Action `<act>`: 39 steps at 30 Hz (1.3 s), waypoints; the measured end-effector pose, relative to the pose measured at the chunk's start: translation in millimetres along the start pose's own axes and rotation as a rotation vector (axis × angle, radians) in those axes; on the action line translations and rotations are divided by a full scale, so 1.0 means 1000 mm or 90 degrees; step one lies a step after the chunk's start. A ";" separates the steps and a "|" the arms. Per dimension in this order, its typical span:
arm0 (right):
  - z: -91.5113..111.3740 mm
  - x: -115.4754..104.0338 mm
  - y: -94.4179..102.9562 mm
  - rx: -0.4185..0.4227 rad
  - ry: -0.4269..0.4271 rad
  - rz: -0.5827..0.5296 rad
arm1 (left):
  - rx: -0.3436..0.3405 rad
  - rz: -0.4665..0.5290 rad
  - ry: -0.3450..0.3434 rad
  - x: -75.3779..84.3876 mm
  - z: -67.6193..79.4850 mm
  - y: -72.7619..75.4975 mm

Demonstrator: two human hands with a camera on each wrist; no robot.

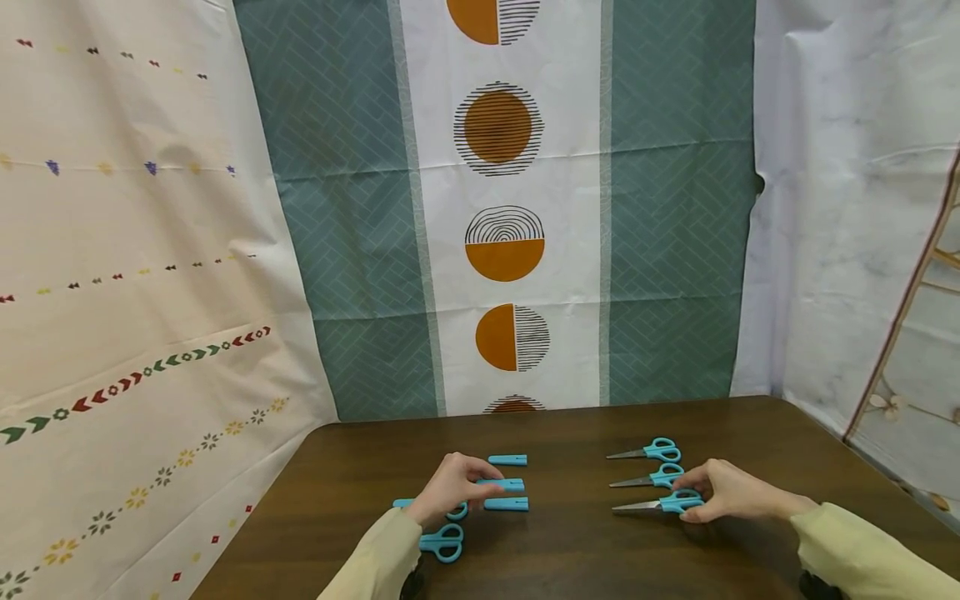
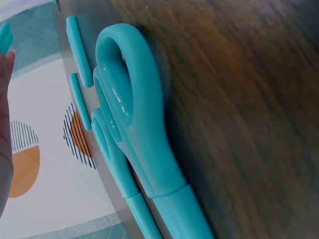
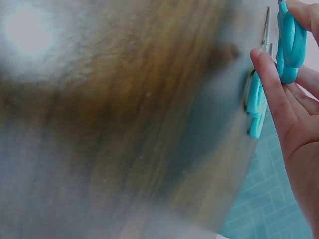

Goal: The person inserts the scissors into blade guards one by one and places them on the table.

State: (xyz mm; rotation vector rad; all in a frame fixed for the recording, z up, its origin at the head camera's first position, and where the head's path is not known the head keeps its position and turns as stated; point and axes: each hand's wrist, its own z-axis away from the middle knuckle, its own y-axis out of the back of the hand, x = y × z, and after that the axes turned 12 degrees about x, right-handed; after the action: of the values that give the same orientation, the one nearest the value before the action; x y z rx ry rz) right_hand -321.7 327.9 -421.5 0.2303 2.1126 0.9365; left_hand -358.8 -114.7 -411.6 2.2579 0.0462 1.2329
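My left hand (image 1: 452, 489) pinches a light blue scissors cap (image 1: 512, 484) between thumb and fingers, above the table. One loose cap (image 1: 508, 459) lies beyond it, and another cap (image 1: 507, 504) lies nearer. In the left wrist view, a pair of capped scissors (image 2: 149, 134) fills the middle, with a second capped pair (image 2: 113, 159) alongside. My right hand (image 1: 726, 492) grips blue-handled scissors (image 1: 678, 502) by the finger loops, their bare blades pointing left. Two more uncovered pairs, the middle scissors (image 1: 663, 476) and the far scissors (image 1: 662, 450), lie beyond them.
A dark brown wooden table (image 1: 570, 542) lies under everything. Behind it hangs a green and white curtain (image 1: 675, 250) printed with orange circles. A cream patterned cloth (image 1: 150, 333) hangs at the left and a pale marbled cloth (image 1: 847, 250) at the right.
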 end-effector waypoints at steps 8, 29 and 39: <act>-0.012 -0.006 0.001 0.011 0.008 -0.003 | 0.004 0.073 0.006 -0.002 0.000 -0.001; -0.049 -0.023 0.007 0.032 0.030 0.004 | 0.096 0.019 0.013 0.021 0.000 0.009; -0.059 -0.028 0.008 0.027 0.043 0.030 | 0.087 0.031 -0.002 0.004 -0.009 0.007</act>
State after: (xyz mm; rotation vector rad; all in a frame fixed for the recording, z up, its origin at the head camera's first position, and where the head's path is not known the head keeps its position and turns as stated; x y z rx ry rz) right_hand -347.8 289.0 -374.9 0.2761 2.1988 0.9389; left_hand -365.5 -115.5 -401.3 2.3921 0.0761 1.2865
